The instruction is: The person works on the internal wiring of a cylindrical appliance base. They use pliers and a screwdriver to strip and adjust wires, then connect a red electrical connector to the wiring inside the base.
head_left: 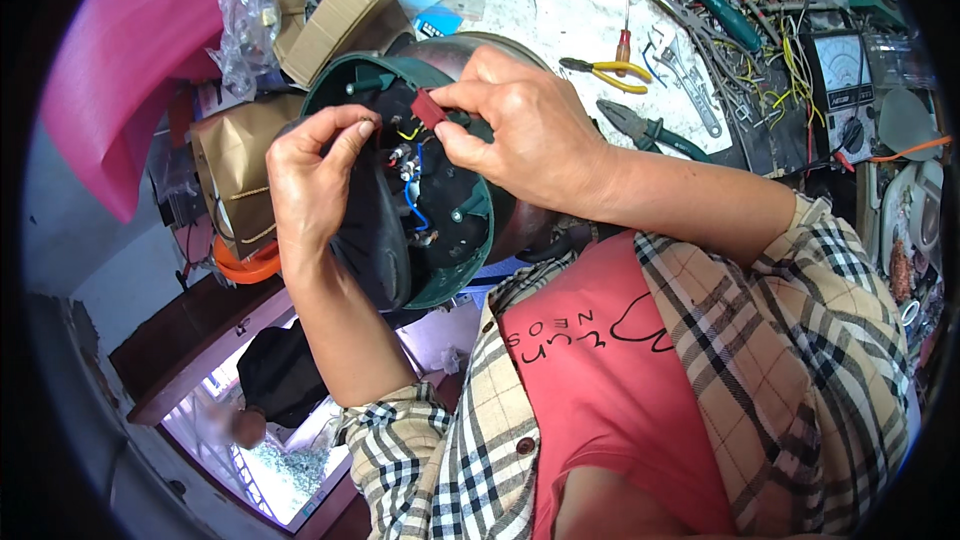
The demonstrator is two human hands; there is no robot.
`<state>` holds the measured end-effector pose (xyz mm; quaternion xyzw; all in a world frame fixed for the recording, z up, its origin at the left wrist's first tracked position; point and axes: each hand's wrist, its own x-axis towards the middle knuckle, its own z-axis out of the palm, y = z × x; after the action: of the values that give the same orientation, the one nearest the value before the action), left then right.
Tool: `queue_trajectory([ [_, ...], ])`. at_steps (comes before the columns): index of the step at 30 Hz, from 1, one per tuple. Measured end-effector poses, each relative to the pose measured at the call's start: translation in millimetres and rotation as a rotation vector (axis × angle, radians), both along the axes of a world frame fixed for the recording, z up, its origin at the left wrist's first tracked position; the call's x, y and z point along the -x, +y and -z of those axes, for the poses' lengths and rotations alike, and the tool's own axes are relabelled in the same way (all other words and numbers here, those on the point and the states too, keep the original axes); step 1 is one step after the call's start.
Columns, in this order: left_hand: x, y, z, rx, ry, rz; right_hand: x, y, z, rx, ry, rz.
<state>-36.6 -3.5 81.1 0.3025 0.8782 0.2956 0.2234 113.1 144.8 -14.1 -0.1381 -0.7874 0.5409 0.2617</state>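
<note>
Thumb and forefinger of my right hand (535, 135) pinch a small dark-red block (428, 110) above an opened round appliance base. My left hand (318, 175) is closed in a pinch at the base's left side; what its fingertips hold is too small to make out. The base has a dark green rim (480, 240) with green posts and a black inside. Between my hands, a yellow wire (411, 133) and a blue wire (412, 202) run near metal terminals (404, 162). A black curved cover (385, 250) leans at the base's left, below my left hand.
Right of the base lie yellow-handled pliers (610, 73), a red-handled screwdriver (623, 45), green-handled pliers (650, 130) and an adjustable wrench (690, 85). Farther right are loose wires and an analog multimeter (845, 90). A cardboard box (335, 20) and paper bag (235, 165) stand left.
</note>
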Motion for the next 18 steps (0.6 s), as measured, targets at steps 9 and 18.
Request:
queue_trajectory([
  [9, -14.3, 3.5, -3.7, 0.079, 0.067, 0.103, 0.6, -1.5, 1.1, 0.007, 0.051, 0.014],
  [18, -38.2, 10.0, 13.3, 0.075, 0.381, 0.05, 3.1, -2.8, -1.2, 0.018, 0.047, -0.001],
])
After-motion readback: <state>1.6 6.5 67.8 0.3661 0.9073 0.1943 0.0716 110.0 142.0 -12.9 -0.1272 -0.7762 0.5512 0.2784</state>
